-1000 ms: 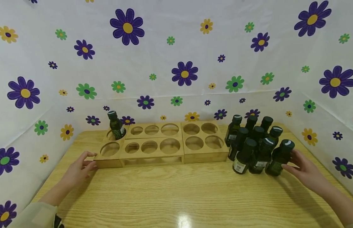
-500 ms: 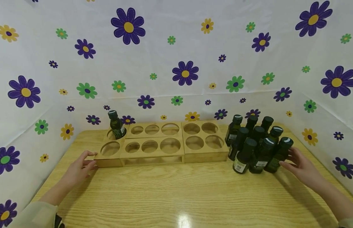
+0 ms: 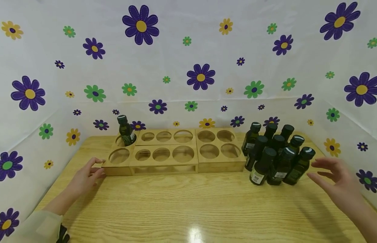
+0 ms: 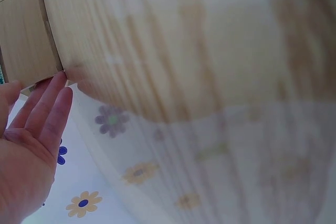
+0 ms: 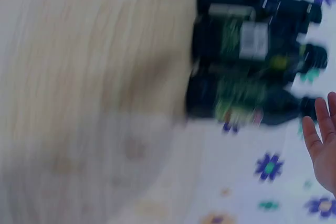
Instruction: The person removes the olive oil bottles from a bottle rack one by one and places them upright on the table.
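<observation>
My left hand [image 3: 85, 177] rests with its fingertips at the left front corner of a wooden bottle rack [image 3: 220, 167]. In the left wrist view its fingers [image 4: 48, 109] are extended against the rack's end, with the thumb beside them. One dark green glass bottle [image 3: 126, 131] with a black cap leans slightly in the rack's back left hole. Several similar bottles [image 3: 281, 168] stand close together right of the rack. To their right, my right hand [image 3: 340, 182] holds nothing, thumb and fingers spread apart. The closest one is the front right bottle [image 3: 299, 167], upright, with a small gap from the fingers.
The rack has round holes of differing sizes in two rows and stands along the back of a wood-grain table [image 3: 164, 209]. A white cloth with printed flowers [image 3: 173, 57] hangs behind and on both sides.
My right hand has let go of the front right bottle and drawn back to the right. That bottle was first shifted left against its neighbours. My left hand stays at the rack corner.
</observation>
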Demonstrator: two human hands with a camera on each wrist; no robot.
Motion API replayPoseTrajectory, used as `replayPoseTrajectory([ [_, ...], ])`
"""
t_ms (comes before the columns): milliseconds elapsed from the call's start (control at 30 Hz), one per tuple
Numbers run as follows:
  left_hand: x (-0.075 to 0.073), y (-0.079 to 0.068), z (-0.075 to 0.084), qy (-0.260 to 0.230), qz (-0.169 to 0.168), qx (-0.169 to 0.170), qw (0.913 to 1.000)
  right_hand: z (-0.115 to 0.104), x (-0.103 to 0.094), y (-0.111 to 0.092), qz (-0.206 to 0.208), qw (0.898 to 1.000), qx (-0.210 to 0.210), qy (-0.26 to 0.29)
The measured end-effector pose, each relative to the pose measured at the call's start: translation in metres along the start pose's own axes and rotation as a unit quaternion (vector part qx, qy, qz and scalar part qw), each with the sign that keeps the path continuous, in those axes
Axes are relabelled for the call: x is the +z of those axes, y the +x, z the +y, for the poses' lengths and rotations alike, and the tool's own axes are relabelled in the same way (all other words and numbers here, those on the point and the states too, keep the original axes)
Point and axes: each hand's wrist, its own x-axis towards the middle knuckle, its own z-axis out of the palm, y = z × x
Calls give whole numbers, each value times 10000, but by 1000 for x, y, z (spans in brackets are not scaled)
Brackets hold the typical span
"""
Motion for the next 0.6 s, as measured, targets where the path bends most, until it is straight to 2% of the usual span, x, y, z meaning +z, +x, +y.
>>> replayPoseTrajectory([
  [167,0,0,0,40,-13,23,10000,-31,25,3,-356,9957,-709,485],
  [367,-1,0,1,14,-1,-27,10000,-60,74,12,-999,9801,-1301,1115],
  [500,0,1,0,17,13,-51,10000,-73,108,20,-1440,9673,-1547,1404],
  [600,0,1,-1,3,8,-46,10000,-80,133,27,-1674,9612,-1551,1549],
])
